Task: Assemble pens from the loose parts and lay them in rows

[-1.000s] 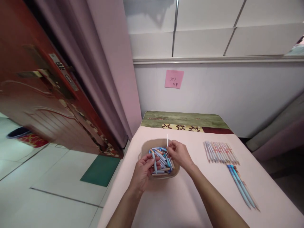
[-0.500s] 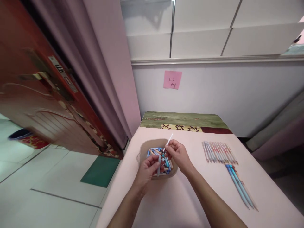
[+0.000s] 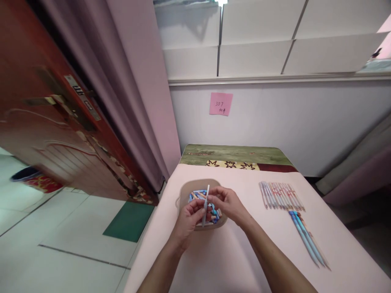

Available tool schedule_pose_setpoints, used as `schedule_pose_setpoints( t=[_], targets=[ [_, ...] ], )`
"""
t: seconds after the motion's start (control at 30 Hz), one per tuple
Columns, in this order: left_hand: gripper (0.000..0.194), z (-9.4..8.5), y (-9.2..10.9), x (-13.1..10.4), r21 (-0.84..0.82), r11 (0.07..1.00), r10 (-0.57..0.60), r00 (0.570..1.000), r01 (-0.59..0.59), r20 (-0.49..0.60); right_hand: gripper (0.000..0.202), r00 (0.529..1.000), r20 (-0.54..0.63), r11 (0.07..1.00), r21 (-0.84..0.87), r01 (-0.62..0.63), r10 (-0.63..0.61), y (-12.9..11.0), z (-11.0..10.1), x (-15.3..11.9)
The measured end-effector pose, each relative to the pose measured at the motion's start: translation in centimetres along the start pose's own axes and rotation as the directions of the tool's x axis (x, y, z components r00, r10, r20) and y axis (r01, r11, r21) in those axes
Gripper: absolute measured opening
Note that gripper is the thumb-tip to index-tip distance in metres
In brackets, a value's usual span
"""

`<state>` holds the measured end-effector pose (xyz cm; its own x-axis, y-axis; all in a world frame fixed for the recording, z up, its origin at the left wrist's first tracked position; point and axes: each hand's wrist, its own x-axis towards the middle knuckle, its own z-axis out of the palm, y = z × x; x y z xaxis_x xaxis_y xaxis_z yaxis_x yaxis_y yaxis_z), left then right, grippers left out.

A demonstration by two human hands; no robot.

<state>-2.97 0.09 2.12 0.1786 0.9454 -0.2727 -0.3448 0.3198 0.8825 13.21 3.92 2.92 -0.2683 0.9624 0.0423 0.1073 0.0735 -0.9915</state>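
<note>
My left hand (image 3: 193, 215) is closed around a grey-blue pen barrel (image 3: 204, 217), which points up and away over a beige plastic basin (image 3: 185, 190). Between the fingertips of my right hand (image 3: 224, 200) is a thin white pen refill (image 3: 208, 190). The refill's lower end meets the top of the barrel; whether it is inside cannot be made out. Beneath both hands, the basin holds many loose pen parts (image 3: 200, 194) in blue, orange and white, partly hidden by my fingers.
Right of the basin, a row of pens (image 3: 281, 196) lies side by side. Several longer blue and brown pens (image 3: 308, 240) lie nearer me. A pink cloth (image 3: 244, 252) covers most of the table, which stands against a wall with a pink note (image 3: 220, 103). A red door (image 3: 61, 134) is at left.
My right hand has brought the white refill left and down, from a slant beside the barrel to in line with its top end. The left hand stays almost in place.
</note>
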Motion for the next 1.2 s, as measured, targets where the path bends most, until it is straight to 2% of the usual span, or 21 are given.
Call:
schedule_pose_setpoints(
  t=[0.07,0.17,0.3,0.37,0.47,0.53,0.7,0.87,1.03,1.1,1.2],
  targets=[
    [0.032,-0.4,0.1,0.0,-0.067,0.998,-0.009,1.000,0.008,-0.017,0.031,0.997,-0.080,0.998,0.069,-0.001,0.007,0.1,-0.4,0.2],
    [0.031,-1.3,0.3,0.0,-0.142,0.990,-0.005,0.996,-0.007,-0.087,0.034,0.984,-0.177,0.998,0.061,-0.026,0.036,0.6,-0.9,0.4],
    [0.037,-3.4,1.0,-0.2,-0.188,0.976,0.069,0.975,-0.110,-0.212,0.030,0.978,-0.198,0.996,-0.052,-0.074,0.062,1.7,-1.4,0.4],
    [0.042,-4.6,1.3,-0.3,-0.194,0.969,0.103,0.960,-0.156,-0.261,0.027,0.978,-0.205,0.976,-0.204,-0.076,0.033,2.4,-1.2,0.6],
    [0.035,-6.2,1.7,-0.5,-0.205,0.954,0.147,0.936,-0.219,-0.319,0.022,0.985,-0.170,0.849,-0.521,-0.083,-0.008,3.1,-0.4,1.1],
    [0.027,-6.8,1.9,-0.6,-0.220,0.939,0.178,0.922,-0.264,-0.344,0.020,0.992,-0.125,0.770,-0.634,-0.077,-0.003,3.5,0.3,1.6],
    [0.015,-6.8,2.1,-0.9,-0.199,0.938,0.210,0.923,-0.283,-0.321,0.021,0.997,-0.020,0.680,-0.730,-0.066,0.075,4.3,2.5,3.0],
    [0.025,-6.2,2.0,-1.2,-0.144,0.963,0.179,0.940,-0.228,-0.291,0.023,0.978,0.108,0.613,-0.790,-0.025,0.178,5.0,4.9,4.2],
    [0.025,-6.0,2.0,-1.2,-0.159,0.964,0.165,0.947,-0.214,-0.274,0.030,0.940,0.270,0.606,-0.790,0.092,0.209,5.2,7.2,4.5],
    [0.025,-6.1,2.0,-1.2,-0.172,0.961,0.164,0.945,-0.218,-0.283,0.029,0.941,0.261,0.583,-0.807,0.091,0.215,5.4,7.3,4.5],
    [0.026,-6.6,1.8,-1.0,-0.183,0.960,0.151,0.944,-0.211,-0.294,0.028,0.962,0.157,0.518,-0.855,0.020,0.222,5.5,6.5,4.5]
  ],
)
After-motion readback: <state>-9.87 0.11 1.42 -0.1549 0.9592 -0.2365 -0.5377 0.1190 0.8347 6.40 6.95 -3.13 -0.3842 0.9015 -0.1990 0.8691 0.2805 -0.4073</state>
